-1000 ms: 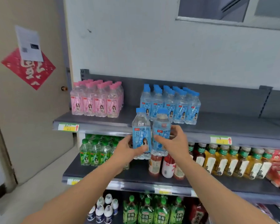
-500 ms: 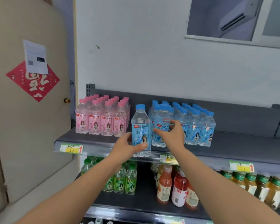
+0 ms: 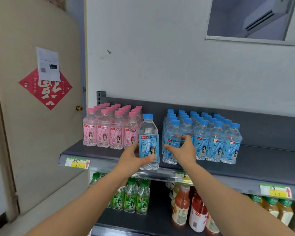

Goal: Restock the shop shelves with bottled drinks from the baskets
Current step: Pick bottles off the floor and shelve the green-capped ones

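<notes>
Centre-left in the frame, just right of the pink peach soda bottles [image 3: 109,133], the left hand [image 3: 133,159] is clamped round the label of an upright original soda bottle [image 3: 148,132], its base at the front edge of the top shelf [image 3: 262,160]. Right of it, the right hand [image 3: 184,151] holds a second soda bottle [image 3: 171,133] between thumb and fingers, at the front left corner of the blue-capped group [image 3: 216,142]. I judge these full, thin plastic bottles fairly light, smooth and a little soft, so the labelled middle is the good place to hold.
</notes>
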